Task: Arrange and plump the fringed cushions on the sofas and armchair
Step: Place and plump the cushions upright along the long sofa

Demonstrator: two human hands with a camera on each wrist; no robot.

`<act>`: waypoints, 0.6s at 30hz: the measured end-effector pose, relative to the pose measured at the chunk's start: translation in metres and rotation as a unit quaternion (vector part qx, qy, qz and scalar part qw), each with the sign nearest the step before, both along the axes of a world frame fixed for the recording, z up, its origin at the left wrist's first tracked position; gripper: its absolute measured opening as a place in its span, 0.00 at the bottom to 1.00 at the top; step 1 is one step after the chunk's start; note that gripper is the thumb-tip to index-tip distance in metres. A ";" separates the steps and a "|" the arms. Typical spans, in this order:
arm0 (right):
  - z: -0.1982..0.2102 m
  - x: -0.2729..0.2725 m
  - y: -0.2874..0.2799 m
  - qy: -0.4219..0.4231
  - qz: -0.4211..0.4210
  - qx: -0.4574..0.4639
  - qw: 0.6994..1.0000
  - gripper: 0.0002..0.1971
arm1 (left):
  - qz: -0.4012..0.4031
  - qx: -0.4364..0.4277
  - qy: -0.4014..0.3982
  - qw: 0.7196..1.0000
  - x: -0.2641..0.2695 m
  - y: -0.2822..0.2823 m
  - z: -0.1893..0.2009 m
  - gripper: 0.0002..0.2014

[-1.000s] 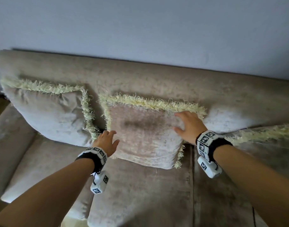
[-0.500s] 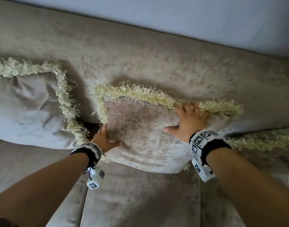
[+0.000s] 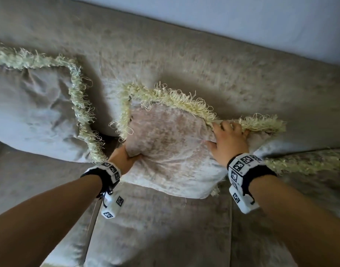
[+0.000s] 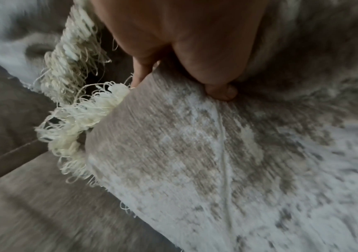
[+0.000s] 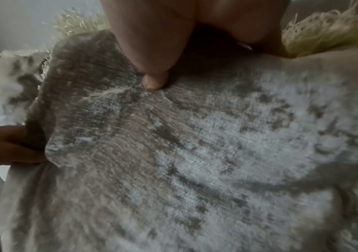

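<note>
A beige velvet cushion (image 3: 171,151) with pale yellow fringe leans against the sofa back. My left hand (image 3: 124,157) grips its lower left edge, thumb dug into the front face and fingers behind; the left wrist view shows the thumb (image 4: 219,92) pressing the cushion (image 4: 195,153). My right hand (image 3: 229,139) holds the upper right edge at the fringe, fingers curled over the top, thumb on the front. The right wrist view shows that thumb (image 5: 152,81) on the fabric of the cushion (image 5: 195,153).
A second fringed cushion (image 3: 30,116) leans at the left, close beside the held one. The fringe of a third cushion (image 3: 304,164) shows at the right. The sofa back (image 3: 184,64) rises behind and the seat (image 3: 155,228) lies below. A pale wall (image 3: 242,16) stands above.
Both hands have gone from resting on the cushion to gripping its edges. The left thumb now digs into the fabric and bunches it. The view has moved closer.
</note>
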State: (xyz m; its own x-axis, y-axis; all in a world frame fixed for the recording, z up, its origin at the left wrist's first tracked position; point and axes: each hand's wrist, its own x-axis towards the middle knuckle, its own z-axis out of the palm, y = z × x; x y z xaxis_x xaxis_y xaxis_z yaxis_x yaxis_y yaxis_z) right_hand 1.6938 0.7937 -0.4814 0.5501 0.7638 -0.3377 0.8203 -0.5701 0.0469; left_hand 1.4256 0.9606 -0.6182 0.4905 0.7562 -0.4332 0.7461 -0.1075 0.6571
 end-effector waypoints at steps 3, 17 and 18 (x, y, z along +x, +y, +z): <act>0.022 0.011 -0.024 0.008 -0.038 0.025 0.999 0.29 | -0.050 0.036 -0.023 0.998 0.004 -0.007 0.046 0.31; -0.026 0.058 -0.088 0.155 -0.224 0.141 0.952 0.37 | -0.254 0.184 0.053 0.948 0.094 0.027 0.126 0.22; -0.041 0.059 -0.088 0.162 -0.226 0.136 0.951 0.37 | -0.248 0.185 0.050 0.950 0.096 0.027 0.112 0.25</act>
State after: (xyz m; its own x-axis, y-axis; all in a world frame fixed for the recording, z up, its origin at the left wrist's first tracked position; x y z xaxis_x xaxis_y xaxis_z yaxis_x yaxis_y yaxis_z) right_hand 1.7531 0.7054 -0.5222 0.7436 0.5578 -0.3686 0.4352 -0.8224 -0.3665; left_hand 1.5214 0.9881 -0.5059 0.7963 0.5523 -0.2466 0.6003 -0.6714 0.4346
